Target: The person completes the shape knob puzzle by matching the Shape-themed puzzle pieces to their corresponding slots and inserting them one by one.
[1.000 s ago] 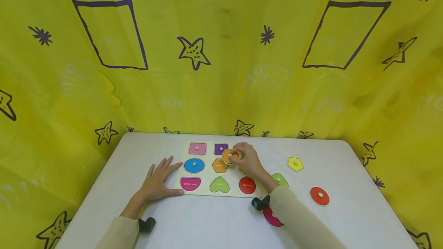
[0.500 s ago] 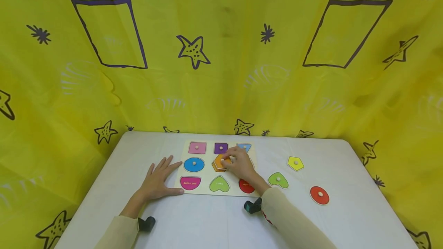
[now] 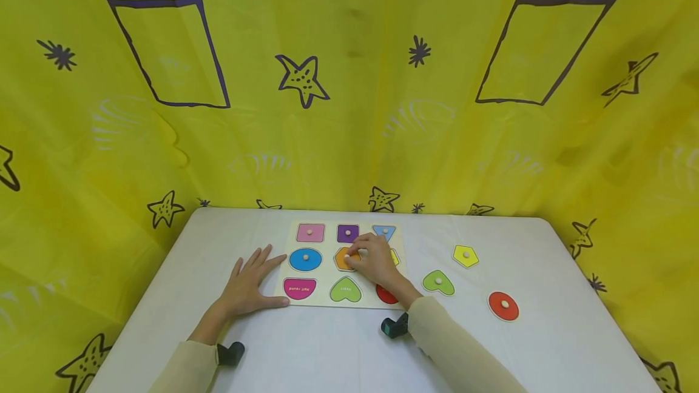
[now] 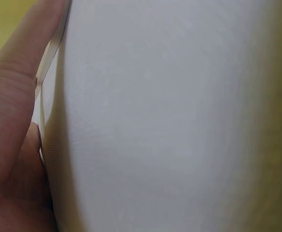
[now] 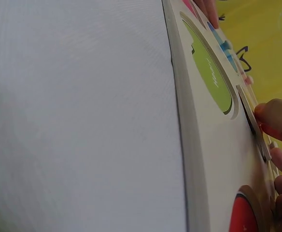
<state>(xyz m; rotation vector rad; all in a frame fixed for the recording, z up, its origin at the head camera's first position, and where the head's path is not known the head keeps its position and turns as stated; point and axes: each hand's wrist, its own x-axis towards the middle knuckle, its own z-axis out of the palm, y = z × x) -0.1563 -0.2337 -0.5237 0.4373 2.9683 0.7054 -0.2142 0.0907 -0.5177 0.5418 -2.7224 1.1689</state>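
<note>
A flat shape-puzzle board lies on the table. My right hand pinches the round knob of the orange hexagon puzzle piece, which lies over the middle hollow of the board. In the right wrist view, the near edge of the hexagon piece stands a little above the board's face, with the fingers at its far side. My left hand is spread flat at the board's left edge, thumb and index fingertip against it. The left wrist view shows the thumb side of that hand.
Pink, purple, light blue, blue and yellow knobbed pieces sit in the board. A yellow pentagon, a green heart and a red circle lie to the right on the white table. A yellow curtain hangs behind.
My right hand has brought the orange hexagon piece left and down from beside its hollow to over it. The right sleeve now covers the magenta piece. My left hand has stayed put.
</note>
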